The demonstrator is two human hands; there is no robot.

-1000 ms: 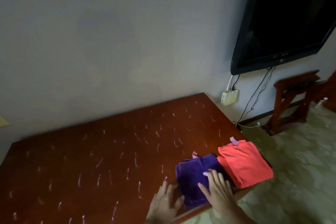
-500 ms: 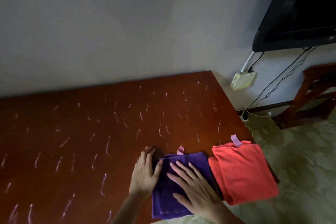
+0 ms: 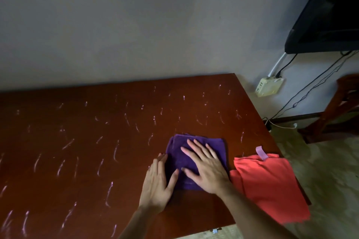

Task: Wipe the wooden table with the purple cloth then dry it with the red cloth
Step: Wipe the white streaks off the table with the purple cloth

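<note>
On purple cloth (image 3: 196,161), right hand (image 3: 208,170) lies flat, fingers spread.

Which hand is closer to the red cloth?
Right. The right hand lies flat on the purple cloth, just beside the red cloth. The left hand is on the purple cloth's far side.
</note>
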